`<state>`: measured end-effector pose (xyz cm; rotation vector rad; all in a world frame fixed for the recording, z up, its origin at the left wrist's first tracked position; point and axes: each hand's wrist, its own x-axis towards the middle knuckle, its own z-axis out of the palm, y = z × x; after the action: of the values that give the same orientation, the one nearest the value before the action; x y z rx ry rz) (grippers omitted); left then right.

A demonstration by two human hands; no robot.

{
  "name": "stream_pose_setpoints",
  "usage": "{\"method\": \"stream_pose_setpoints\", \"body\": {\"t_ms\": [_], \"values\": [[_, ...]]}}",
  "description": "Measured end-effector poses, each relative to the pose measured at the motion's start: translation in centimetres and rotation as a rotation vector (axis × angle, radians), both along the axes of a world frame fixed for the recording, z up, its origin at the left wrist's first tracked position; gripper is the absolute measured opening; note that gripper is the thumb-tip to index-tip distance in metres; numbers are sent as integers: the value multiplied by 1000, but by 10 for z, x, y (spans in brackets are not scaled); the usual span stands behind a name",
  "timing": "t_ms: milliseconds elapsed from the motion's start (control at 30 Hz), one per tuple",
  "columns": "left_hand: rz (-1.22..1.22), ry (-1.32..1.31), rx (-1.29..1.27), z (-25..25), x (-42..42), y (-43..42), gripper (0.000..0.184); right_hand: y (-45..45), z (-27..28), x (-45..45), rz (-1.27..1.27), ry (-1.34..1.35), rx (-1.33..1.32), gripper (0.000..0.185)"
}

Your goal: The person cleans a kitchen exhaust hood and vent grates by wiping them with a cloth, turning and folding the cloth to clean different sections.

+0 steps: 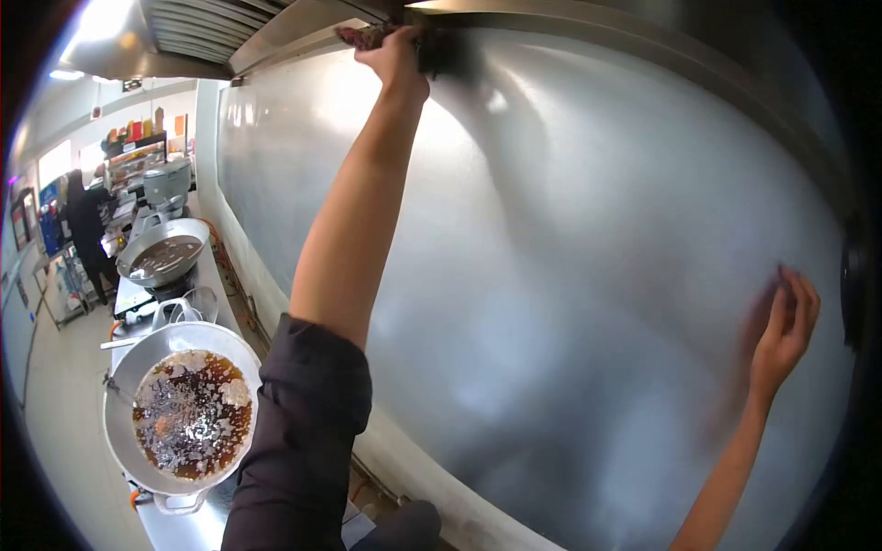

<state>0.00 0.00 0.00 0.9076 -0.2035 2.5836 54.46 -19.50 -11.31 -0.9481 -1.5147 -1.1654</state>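
Note:
My left hand (pixel 393 62) is raised high at the top, its fingers closed round a dark, reddish cloth (pixel 366 37). The cloth lies against the upper part of a shiny metal wall panel (pixel 570 220), just below the hood's edge. A dark blurred patch beside the hand may be more of the cloth or its reflection. My right hand (pixel 785 331) is at the far right, close to the panel, with its fingers stretched upward and nothing visible in it. Whether it touches the panel I cannot tell.
At lower left stands a large pan (pixel 117 404) of dark bubbling oil with bits in it. Behind it is a second wide pan (pixel 204 230) of dark liquid on the counter. A person in dark clothes (pixel 89 225) stands farther back. The hood (pixel 285 28) hangs overhead.

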Motion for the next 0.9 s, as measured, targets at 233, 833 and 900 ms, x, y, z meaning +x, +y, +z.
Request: {"method": "stream_pose_setpoints", "body": {"t_ms": [233, 833, 900], "values": [[896, -172, -262, 22, 46, 35, 44, 27, 0, -4, -73, -126, 78, 24], [685, 416, 106, -10, 209, -55, 57, 30, -7, -22, -91, -187, 109, 14], [795, 433, 105, -7, 163, -28, 52, 29, -7, -23, -56, -167, 104, 15]]}}
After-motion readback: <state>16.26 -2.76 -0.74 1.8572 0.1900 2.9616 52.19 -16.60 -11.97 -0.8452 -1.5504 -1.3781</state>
